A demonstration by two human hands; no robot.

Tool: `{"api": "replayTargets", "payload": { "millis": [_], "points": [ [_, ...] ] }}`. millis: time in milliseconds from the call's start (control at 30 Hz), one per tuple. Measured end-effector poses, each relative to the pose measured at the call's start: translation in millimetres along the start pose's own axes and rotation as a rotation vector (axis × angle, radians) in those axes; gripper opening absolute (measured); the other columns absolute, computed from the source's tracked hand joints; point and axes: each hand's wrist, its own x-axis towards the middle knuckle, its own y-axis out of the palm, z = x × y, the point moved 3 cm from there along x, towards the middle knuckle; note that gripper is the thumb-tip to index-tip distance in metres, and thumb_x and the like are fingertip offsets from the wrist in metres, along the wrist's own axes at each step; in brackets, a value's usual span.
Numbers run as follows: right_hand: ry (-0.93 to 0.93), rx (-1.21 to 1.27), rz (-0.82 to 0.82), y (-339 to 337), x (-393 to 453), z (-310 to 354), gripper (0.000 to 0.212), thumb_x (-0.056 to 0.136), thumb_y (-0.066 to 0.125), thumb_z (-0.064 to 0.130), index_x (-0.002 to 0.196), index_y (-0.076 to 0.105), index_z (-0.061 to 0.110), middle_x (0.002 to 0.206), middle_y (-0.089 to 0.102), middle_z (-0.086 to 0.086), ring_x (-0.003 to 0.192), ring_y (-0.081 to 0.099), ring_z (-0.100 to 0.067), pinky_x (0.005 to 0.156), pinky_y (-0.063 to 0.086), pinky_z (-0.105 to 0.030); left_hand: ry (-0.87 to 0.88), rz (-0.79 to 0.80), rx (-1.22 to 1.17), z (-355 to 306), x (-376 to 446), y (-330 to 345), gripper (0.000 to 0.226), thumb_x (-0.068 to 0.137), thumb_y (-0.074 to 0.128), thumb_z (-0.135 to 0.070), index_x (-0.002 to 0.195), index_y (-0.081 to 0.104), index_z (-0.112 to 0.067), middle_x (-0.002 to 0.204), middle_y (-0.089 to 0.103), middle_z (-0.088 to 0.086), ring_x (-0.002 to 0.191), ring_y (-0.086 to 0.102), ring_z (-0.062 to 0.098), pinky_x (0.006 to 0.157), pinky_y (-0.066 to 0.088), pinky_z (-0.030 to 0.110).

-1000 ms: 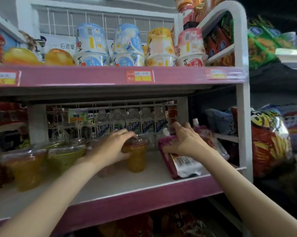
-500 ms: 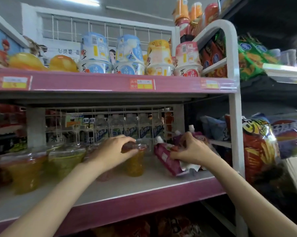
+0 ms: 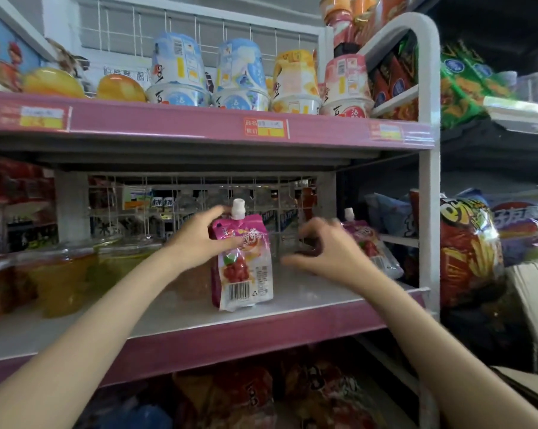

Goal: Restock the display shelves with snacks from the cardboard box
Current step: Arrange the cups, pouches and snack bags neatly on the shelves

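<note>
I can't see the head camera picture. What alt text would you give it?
A person's left hand grips a pink spouted pouch standing upright on a pink-edged middle shelf, while the right hand, blurred with fingers curled, hovers beside it holding nothing visible. Clear jelly cups sit to the left; a second pouch leans at right.

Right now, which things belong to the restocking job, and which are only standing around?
Job: spouted pink pouch gripped by left hand; right hand; second pouch; pink shelf.
Around: jelly cups; upper tubs; chip bags.
</note>
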Motion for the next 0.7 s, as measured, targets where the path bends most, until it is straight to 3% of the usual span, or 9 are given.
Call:
{"api": "replayTargets", "payload": {
  "millis": [100,167,233,333,433,500,633,700],
  "points": [
    [0.262,-0.266,-0.112,-30.4,18.3,-41.0,0.073,0.078,0.066,0.052,0.133,0.034,0.016,0.133,0.034,-0.020,0.123,0.034,-0.040,0.099,0.035,-0.046,0.004,0.032,0.022,5.9,-0.5,-5.3,0.044,0.080,0.068,-0.026,0.119,0.048,-0.023,0.089,0.049,-0.022,0.088,0.051,0.005,0.060,0.033,0.003],
    [0.425,-0.329,-0.006,-34.4,26.0,-67.0,0.083,0.078,0.066,0.052,0.139,0.023,0.017,0.140,0.026,-0.023,0.129,0.026,-0.044,0.103,0.029,-0.051,-0.002,0.040,0.018,10.8,-2.7,-1.1,0.045,0.077,0.070,-0.029,0.111,0.041,-0.028,0.091,0.050,-0.021,0.092,0.052,0.006,0.065,0.035,0.005],
    [0.478,-0.423,0.085,-31.7,33.5,-85.2,0.091,0.076,0.068,0.051,0.143,0.016,0.019,0.143,0.027,-0.024,0.133,0.023,-0.044,0.107,0.025,-0.050,-0.013,0.036,0.023,16.7,-4.4,5.3,0.057,0.068,0.074,-0.040,0.111,0.038,-0.030,0.101,0.058,-0.011,0.092,0.057,0.008,0.077,0.047,0.018],
    [0.496,-0.406,0.149,-28.7,47.7,-97.2,0.093,0.077,0.068,0.048,0.145,0.012,0.021,0.145,0.031,-0.022,0.136,0.020,-0.043,0.109,0.021,-0.049,-0.012,-0.015,0.072,19.5,-5.2,8.5,0.073,0.050,0.069,-0.058,0.111,0.039,-0.031,0.107,0.060,-0.002,0.094,0.060,0.016,0.087,0.050,0.039],
    [0.476,-0.326,0.149,-29.8,50.5,-97.3,0.090,0.074,0.070,0.045,0.143,0.019,0.021,0.142,0.036,-0.018,0.133,0.028,-0.041,0.108,0.027,-0.048,-0.021,-0.025,0.112,18.4,-6.8,9.5,0.076,0.048,0.069,-0.068,0.107,0.040,-0.031,0.106,0.059,-0.003,0.092,0.060,0.016,0.085,0.050,0.036],
    [0.410,-0.302,0.064,-29.1,44.2,-93.5,0.083,0.072,0.073,0.041,0.138,0.028,0.020,0.136,0.038,-0.017,0.127,0.033,-0.039,0.103,0.034,-0.048,-0.025,-0.039,0.146,21.2,-7.6,8.8,0.082,0.044,0.067,-0.080,0.105,0.042,-0.031,0.104,0.060,-0.004,0.092,0.060,0.016,0.085,0.051,0.037],
    [0.222,-0.152,-0.195,-30.7,27.7,-72.1,0.073,0.072,0.075,0.032,0.131,0.034,0.017,0.123,0.038,-0.018,0.114,0.040,-0.041,0.090,0.041,-0.046,-0.032,-0.032,0.121,24.0,-6.1,7.8,0.080,0.045,0.069,-0.076,0.105,0.043,-0.029,0.107,0.061,-0.001,0.093,0.060,0.017,0.086,0.051,0.040],
    [0.183,0.027,-0.218,-34.7,28.8,-55.9,0.071,0.072,0.076,0.033,0.129,0.039,0.013,0.120,0.049,-0.015,0.113,0.046,-0.034,0.088,0.044,-0.039,-0.037,-0.033,0.093,23.4,-4.2,7.8,0.073,0.047,0.068,-0.064,0.106,0.044,-0.028,0.106,0.061,-0.001,0.093,0.060,0.017,0.085,0.051,0.037]
  ]
}}
